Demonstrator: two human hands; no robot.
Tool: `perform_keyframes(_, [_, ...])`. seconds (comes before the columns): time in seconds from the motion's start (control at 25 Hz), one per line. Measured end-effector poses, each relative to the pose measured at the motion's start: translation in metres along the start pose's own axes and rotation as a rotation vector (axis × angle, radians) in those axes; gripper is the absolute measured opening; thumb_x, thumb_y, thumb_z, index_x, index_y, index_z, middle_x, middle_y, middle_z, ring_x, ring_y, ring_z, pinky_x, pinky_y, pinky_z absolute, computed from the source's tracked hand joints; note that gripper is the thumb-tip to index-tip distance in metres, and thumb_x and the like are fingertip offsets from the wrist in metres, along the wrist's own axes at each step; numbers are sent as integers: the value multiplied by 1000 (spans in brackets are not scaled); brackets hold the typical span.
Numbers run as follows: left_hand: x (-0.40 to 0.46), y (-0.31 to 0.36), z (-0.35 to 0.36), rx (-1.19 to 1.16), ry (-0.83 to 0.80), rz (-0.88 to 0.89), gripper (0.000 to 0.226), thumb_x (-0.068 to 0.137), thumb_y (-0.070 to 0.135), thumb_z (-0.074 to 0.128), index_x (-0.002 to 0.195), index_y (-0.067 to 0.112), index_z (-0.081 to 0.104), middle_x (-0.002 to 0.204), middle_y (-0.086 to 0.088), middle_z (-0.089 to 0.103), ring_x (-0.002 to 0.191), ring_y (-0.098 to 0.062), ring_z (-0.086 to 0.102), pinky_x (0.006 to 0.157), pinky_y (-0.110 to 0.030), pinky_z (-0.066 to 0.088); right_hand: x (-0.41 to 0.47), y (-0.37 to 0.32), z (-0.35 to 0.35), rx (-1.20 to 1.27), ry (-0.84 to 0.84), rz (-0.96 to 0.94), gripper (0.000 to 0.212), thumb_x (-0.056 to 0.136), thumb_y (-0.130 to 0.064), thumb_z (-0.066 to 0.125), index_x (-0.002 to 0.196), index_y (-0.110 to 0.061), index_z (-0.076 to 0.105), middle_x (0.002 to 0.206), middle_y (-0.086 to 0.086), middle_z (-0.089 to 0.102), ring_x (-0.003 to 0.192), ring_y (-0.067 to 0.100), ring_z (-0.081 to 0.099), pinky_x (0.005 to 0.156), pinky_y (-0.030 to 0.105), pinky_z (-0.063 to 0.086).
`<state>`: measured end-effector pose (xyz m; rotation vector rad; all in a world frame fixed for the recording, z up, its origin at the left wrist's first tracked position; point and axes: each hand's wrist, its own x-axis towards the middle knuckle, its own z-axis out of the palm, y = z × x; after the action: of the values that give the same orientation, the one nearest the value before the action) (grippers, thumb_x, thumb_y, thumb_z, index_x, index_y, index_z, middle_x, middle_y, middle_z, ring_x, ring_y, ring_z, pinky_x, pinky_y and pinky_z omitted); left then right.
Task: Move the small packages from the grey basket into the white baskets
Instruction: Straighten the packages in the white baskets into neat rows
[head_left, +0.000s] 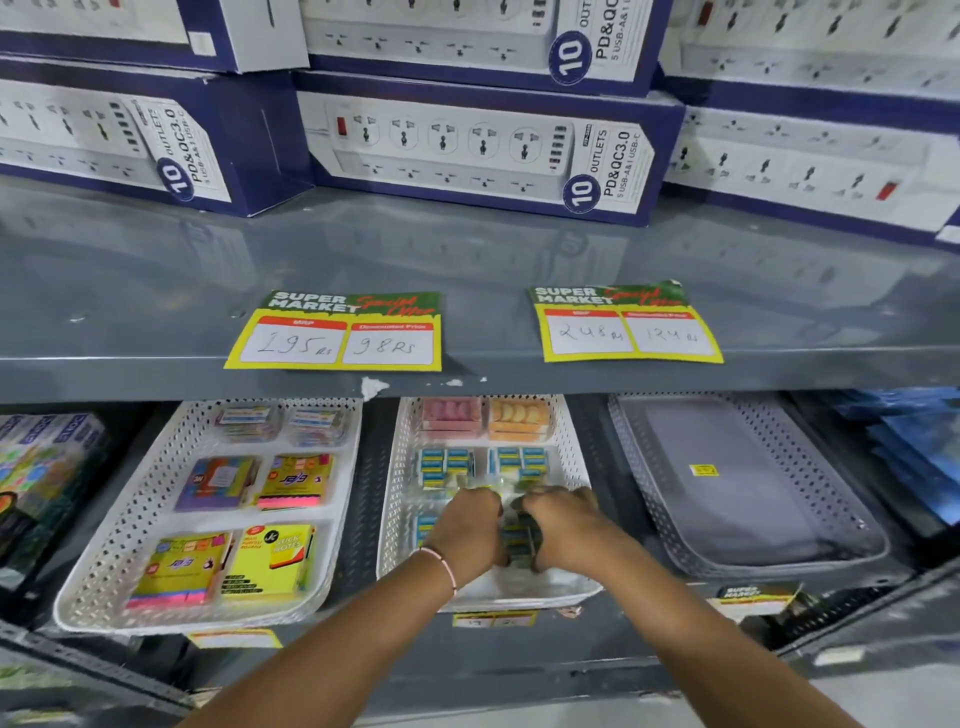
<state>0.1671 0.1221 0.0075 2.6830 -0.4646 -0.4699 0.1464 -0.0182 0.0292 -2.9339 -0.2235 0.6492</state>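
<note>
A: Where do things stand?

B: Both hands are down in the middle white basket (400, 499). The left hand (470, 525) and right hand (563, 525) are closed on either side of one small package (519, 540) with blue and yellow stripes, pressing it between them.

A: And the rest of the packages?

B: Just beyond the fingers, two more striped packs (447, 465) lie side by side, and further back sit a pink pack (451, 415) and an orange one (519, 418). To the left of the grip, the other white basket (119, 535) is filled with sticky-note pads.

A: What about the grey basket (810, 499)?

B: Off to the right of the grip. Only a small yellow label shows on its floor; I see no packages in it.

A: So nearly finished?

B: I'd judge so: the held package looks like the last one to settle
</note>
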Motion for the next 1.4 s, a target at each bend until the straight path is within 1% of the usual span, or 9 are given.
perform_keyframes(0.12, [-2,-2,-5,-118,-10,-57,32,62,25,86,82,9,66,83,-7,64,71,-18,56,58,-24,38,0,2,-3,6,58,-18,50,69,-17,74,116,-24,59,116,1,65,112,25,57,96,39,33])
perform_keyframes(0.28, [-5,-11,-20,-316,33,-128,61,55,33,92,107,13,67,112,-1,67,97,-16,64,84,-26,52,-8,5,-13,144,123,-25,70,65,-36,78,128,-33,48,120,-5,65,108,23,60,93,34,45])
perform_keyframes(0.4, [-9,-4,-26,-341,57,8,90,53,36,92,133,16,54,129,2,60,114,-17,58,93,-21,45,-8,9,-11,795,354,165,53,61,-44,81,108,-34,57,92,-6,70,82,18,70,72,34,58])
perform_keyframes(0.56, [3,9,-18,-155,5,174,61,54,35,90,107,19,64,101,-2,70,89,-17,66,76,-23,51,-3,11,0,1445,285,438,19,80,-11,76,89,1,63,85,19,69,63,28,72,53,36,61])
perform_keyframes(0.64, [11,9,-10,-33,-47,195,51,57,37,83,99,14,67,95,-6,70,82,-21,66,74,-28,54,-6,13,8,1405,282,506,14,84,-4,70,89,7,63,80,22,69,60,27,72,52,34,61])
perform_keyframes(0.76, [21,11,2,63,-125,183,39,58,24,76,94,11,68,94,-9,67,86,-25,65,74,-30,54,-10,14,12,977,269,556,10,82,-8,66,86,0,63,84,18,70,61,26,73,56,37,62])
perform_keyframes(0.92, [27,15,8,94,-184,219,41,60,17,83,96,9,64,99,-9,65,91,-26,61,68,-25,43,-16,-3,8,398,163,517,19,86,-9,57,104,-6,61,104,13,67,95,28,67,76,34,56])
perform_keyframes(1.16, [26,19,17,190,-178,232,37,61,27,80,88,10,60,95,-12,66,84,-28,62,66,-30,48,-13,-4,8,414,118,491,22,91,-8,49,110,-3,59,107,14,65,98,29,64,72,32,50])
perform_keyframes(1.4, [26,18,17,129,-153,191,40,57,24,82,89,6,65,91,-12,65,79,-28,61,58,-27,46,-14,8,1,806,11,529,20,83,-8,43,97,-2,56,79,10,53,66,24,52,53,28,39])
